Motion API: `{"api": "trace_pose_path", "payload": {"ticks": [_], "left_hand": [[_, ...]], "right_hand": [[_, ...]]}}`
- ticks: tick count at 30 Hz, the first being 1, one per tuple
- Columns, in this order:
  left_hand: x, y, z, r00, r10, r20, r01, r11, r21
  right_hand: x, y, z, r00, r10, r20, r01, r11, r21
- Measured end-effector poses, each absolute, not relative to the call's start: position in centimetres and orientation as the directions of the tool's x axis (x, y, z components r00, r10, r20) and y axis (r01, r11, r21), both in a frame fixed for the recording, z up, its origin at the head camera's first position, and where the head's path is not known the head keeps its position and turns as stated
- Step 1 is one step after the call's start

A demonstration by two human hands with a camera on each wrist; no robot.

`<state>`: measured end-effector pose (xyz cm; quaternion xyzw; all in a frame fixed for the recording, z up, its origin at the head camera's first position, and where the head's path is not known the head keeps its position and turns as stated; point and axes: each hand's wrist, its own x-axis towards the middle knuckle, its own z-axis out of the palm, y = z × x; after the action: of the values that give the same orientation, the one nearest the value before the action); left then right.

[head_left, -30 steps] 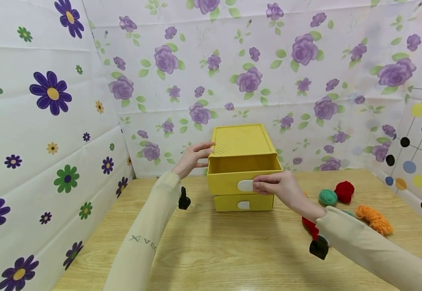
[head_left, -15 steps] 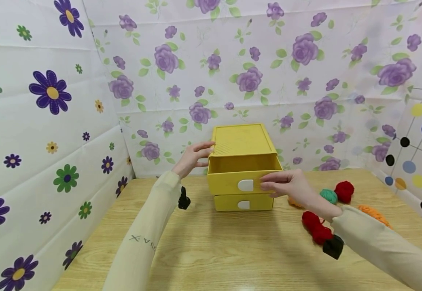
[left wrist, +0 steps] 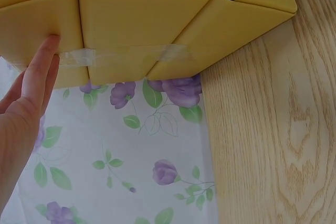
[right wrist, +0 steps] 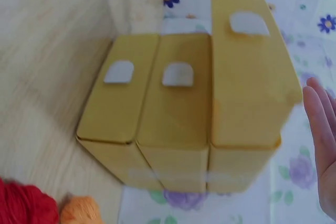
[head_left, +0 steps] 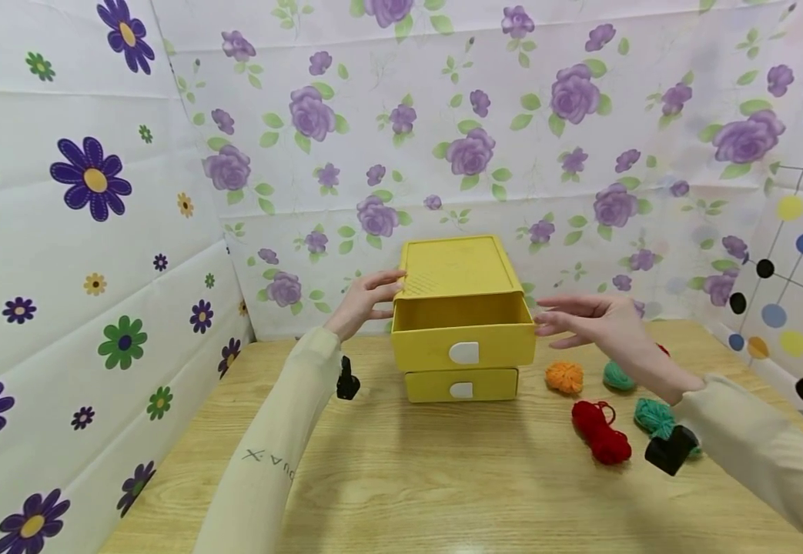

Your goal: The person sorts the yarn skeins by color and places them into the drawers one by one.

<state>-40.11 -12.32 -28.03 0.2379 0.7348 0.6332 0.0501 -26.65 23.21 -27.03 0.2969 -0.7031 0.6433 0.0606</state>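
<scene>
A yellow drawer unit [head_left: 456,265] stands on the table against the back cloth. Its top drawer [head_left: 436,350] is pulled out, and the part of its inside that shows holds nothing. The lower drawer [head_left: 429,387] below it is closed; the right wrist view shows a stack of three drawers with white tabs. My left hand [head_left: 368,302] rests its fingertips on the unit's upper left side; in the left wrist view a fingertip [left wrist: 52,39] touches the yellow wall. My right hand [head_left: 598,327], fingers nearly straight and holding nothing, hovers beside the top drawer's right front corner.
Several yarn bundles lie on the table [head_left: 401,477] at the right: an orange one [head_left: 564,378], a long red one [head_left: 602,433], a green ball [head_left: 618,376] and another green one [head_left: 654,416]. Another red one is mostly hidden behind my right hand. Patterned cloth walls [head_left: 318,192] enclose the table.
My right hand has let go of the top drawer's white tab and moved right and up, away from the drawer front. The drawer stays pulled out. My left hand has kept its place.
</scene>
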Motion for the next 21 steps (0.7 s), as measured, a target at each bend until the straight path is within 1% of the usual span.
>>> {"api": "trace_pose_path", "payload": {"ticks": [4,8,12,16,21], "left_hand": [[-40.1,-12.4,-28.0,-0.880,0.416,0.231,0.289,0.083,0.954],[-40.1,-12.4,-28.1,-0.878,0.416,0.236,0.294,0.081,0.952],[-40.2,-12.4,-28.2,-0.877,0.417,0.237,0.293,0.074,0.953],[-40.1,-12.4,-28.2,-0.877,0.418,0.237,0.293,0.074,0.953],[-40.0,-12.4,-28.2,-0.875,0.414,0.250,0.307,0.078,0.948]], "right_hand": [[-27.5,24.9,-26.9,-0.830,-0.287,0.479,-0.492,-0.027,-0.870],[-28.5,26.4,-27.2,-0.865,-0.222,0.450,-0.464,0.014,-0.886],[-29.4,27.4,-28.0,-0.890,-0.191,0.413,-0.426,0.030,-0.904],[-30.5,28.2,-29.1,-0.902,-0.227,0.368,-0.383,0.024,-0.923],[-31.7,29.0,-30.5,-0.920,-0.262,0.293,-0.328,0.103,-0.939]]}}
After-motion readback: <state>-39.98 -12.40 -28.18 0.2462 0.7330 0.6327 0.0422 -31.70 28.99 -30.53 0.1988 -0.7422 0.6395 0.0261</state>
